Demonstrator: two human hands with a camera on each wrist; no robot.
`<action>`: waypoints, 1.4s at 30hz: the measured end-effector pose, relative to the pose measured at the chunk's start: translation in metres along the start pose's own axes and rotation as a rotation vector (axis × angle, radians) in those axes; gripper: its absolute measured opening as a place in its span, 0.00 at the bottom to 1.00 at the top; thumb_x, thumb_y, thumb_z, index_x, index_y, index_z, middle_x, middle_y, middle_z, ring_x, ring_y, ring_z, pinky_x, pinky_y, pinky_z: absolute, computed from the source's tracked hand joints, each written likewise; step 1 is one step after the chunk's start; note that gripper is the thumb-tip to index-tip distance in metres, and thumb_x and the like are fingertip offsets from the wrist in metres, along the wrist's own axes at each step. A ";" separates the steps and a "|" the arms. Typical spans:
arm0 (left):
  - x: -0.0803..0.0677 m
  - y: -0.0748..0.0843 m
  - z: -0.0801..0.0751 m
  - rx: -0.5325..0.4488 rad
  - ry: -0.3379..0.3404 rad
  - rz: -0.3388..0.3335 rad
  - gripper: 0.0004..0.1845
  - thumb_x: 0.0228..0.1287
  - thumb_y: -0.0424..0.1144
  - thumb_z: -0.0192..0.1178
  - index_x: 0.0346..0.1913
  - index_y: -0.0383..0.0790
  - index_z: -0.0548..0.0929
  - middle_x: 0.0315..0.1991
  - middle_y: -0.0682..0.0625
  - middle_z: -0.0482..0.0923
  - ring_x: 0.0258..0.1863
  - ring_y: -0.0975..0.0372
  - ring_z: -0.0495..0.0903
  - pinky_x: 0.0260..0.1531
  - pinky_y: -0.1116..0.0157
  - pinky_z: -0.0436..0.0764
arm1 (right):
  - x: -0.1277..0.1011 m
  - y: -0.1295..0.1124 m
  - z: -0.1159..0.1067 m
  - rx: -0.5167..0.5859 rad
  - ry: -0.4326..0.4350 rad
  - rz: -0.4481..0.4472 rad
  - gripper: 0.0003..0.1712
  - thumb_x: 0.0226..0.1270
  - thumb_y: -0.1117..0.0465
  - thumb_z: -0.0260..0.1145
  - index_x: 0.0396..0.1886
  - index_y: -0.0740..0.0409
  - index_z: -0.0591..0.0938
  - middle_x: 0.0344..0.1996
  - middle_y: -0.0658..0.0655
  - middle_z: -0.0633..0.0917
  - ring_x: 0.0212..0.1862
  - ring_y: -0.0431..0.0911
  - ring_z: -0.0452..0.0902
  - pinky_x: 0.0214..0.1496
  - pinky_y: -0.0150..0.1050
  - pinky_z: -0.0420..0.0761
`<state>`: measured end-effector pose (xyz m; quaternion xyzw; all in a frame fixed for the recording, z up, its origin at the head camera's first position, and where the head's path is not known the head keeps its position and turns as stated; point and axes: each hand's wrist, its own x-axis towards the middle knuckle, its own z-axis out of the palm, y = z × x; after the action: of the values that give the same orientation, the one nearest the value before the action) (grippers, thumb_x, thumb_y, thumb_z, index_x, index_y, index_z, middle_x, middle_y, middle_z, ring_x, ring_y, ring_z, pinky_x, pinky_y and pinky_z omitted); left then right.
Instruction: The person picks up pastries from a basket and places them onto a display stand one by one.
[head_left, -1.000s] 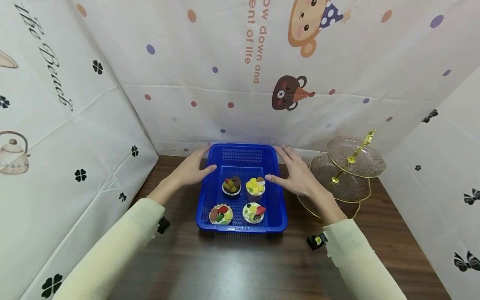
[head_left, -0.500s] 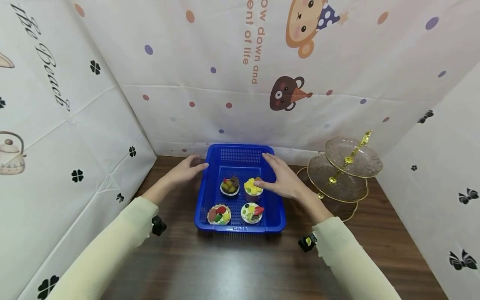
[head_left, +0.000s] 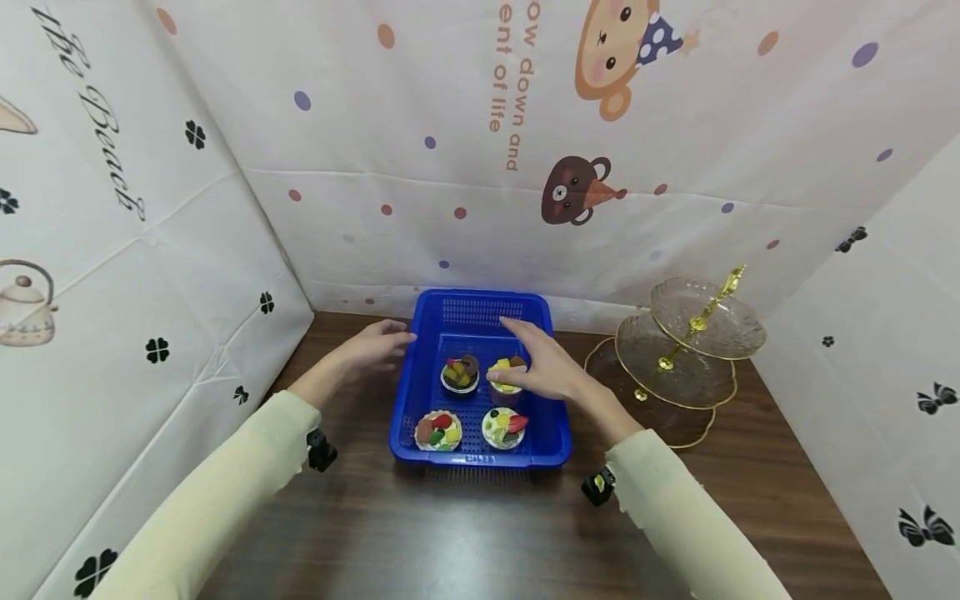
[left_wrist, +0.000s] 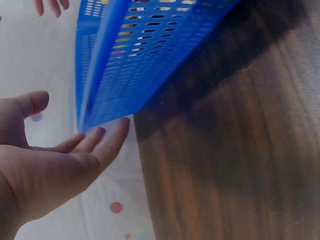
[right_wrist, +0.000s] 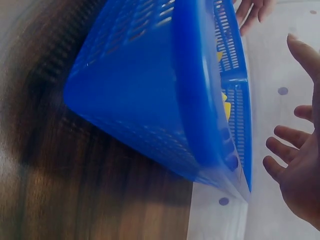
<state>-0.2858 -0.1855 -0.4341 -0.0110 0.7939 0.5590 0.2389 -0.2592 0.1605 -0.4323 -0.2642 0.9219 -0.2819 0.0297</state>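
- Fingers of your right hand (head_left: 551, 367) are loosely spread, holding nothing, over the yellow-topped cupcake (head_left: 507, 393) at one o'clock inside the blue perforated basket (head_left: 517, 459); your thumb hides part of it, so contact is hard to judge.
- Your left hand (head_left: 369, 348), relaxed and holding nothing, is just outside the basket at ten.
- Dropping your thumb low could nudge the chocolate tart (head_left: 460, 373) at eleven.
- Pinching only the cupcake's topping could let it slip or tip.

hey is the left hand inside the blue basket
No, the left hand is outside the blue basket, at its left side.
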 end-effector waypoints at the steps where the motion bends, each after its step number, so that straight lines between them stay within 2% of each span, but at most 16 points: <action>1: 0.001 -0.002 0.001 -0.016 -0.007 0.007 0.36 0.84 0.47 0.54 0.82 0.32 0.54 0.77 0.30 0.63 0.76 0.39 0.66 0.72 0.40 0.70 | 0.001 -0.001 0.001 0.009 -0.003 -0.001 0.60 0.64 0.28 0.71 0.86 0.50 0.59 0.83 0.58 0.61 0.83 0.57 0.53 0.81 0.63 0.60; 5: 0.007 -0.011 0.002 -0.100 -0.022 0.019 0.35 0.82 0.43 0.57 0.81 0.34 0.56 0.75 0.31 0.66 0.74 0.39 0.69 0.72 0.38 0.71 | 0.004 -0.005 0.004 0.030 -0.024 0.003 0.60 0.63 0.28 0.72 0.86 0.48 0.59 0.83 0.57 0.61 0.83 0.57 0.53 0.80 0.64 0.60; 8: 0.009 -0.018 0.004 -0.160 -0.028 -0.006 0.34 0.80 0.41 0.58 0.80 0.35 0.58 0.74 0.32 0.69 0.73 0.40 0.71 0.70 0.40 0.73 | 0.008 -0.007 0.006 0.032 -0.041 -0.006 0.60 0.63 0.28 0.73 0.86 0.46 0.59 0.83 0.57 0.61 0.83 0.57 0.54 0.80 0.65 0.61; 14: 0.010 -0.025 0.008 -0.208 -0.055 -0.038 0.30 0.81 0.40 0.57 0.78 0.35 0.62 0.71 0.34 0.72 0.68 0.42 0.76 0.66 0.44 0.79 | 0.014 -0.010 0.009 0.030 -0.049 -0.009 0.60 0.63 0.30 0.74 0.86 0.47 0.60 0.83 0.58 0.62 0.82 0.58 0.55 0.79 0.65 0.62; 17: 0.010 -0.024 0.009 -0.216 -0.059 -0.035 0.28 0.81 0.40 0.56 0.77 0.36 0.63 0.70 0.34 0.73 0.63 0.45 0.80 0.60 0.48 0.84 | 0.017 -0.010 0.010 0.070 -0.053 0.013 0.59 0.63 0.31 0.74 0.86 0.48 0.60 0.82 0.58 0.63 0.82 0.57 0.58 0.79 0.64 0.64; 20: 0.010 -0.023 0.009 -0.219 -0.063 -0.037 0.28 0.81 0.39 0.55 0.76 0.36 0.62 0.69 0.34 0.73 0.60 0.46 0.81 0.55 0.52 0.87 | 0.020 -0.010 0.011 0.163 -0.050 0.037 0.59 0.63 0.33 0.76 0.85 0.50 0.61 0.81 0.56 0.66 0.80 0.55 0.61 0.78 0.63 0.65; 24: 0.012 -0.024 0.009 -0.228 -0.076 -0.048 0.26 0.82 0.38 0.54 0.76 0.35 0.63 0.67 0.34 0.74 0.57 0.49 0.82 0.52 0.53 0.88 | 0.023 -0.010 0.014 0.253 -0.040 0.049 0.59 0.62 0.36 0.78 0.84 0.53 0.62 0.79 0.56 0.69 0.79 0.54 0.64 0.78 0.61 0.67; 32: 0.014 -0.029 0.007 -0.236 -0.112 -0.027 0.26 0.83 0.37 0.53 0.76 0.33 0.63 0.64 0.34 0.76 0.54 0.51 0.83 0.53 0.53 0.88 | 0.034 -0.008 0.022 0.266 -0.032 0.082 0.57 0.62 0.37 0.79 0.83 0.54 0.65 0.76 0.57 0.73 0.76 0.55 0.69 0.76 0.57 0.71; 42: 0.016 -0.031 0.007 -0.157 -0.129 0.025 0.27 0.84 0.37 0.51 0.78 0.33 0.59 0.70 0.29 0.71 0.61 0.45 0.81 0.57 0.49 0.86 | 0.043 -0.009 0.034 0.279 -0.012 0.091 0.52 0.63 0.41 0.80 0.79 0.57 0.69 0.72 0.59 0.76 0.74 0.58 0.71 0.75 0.56 0.72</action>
<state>-0.2889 -0.1869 -0.4692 0.0161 0.7308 0.6220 0.2808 -0.2851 0.1151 -0.4522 -0.2172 0.8845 -0.4042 0.0846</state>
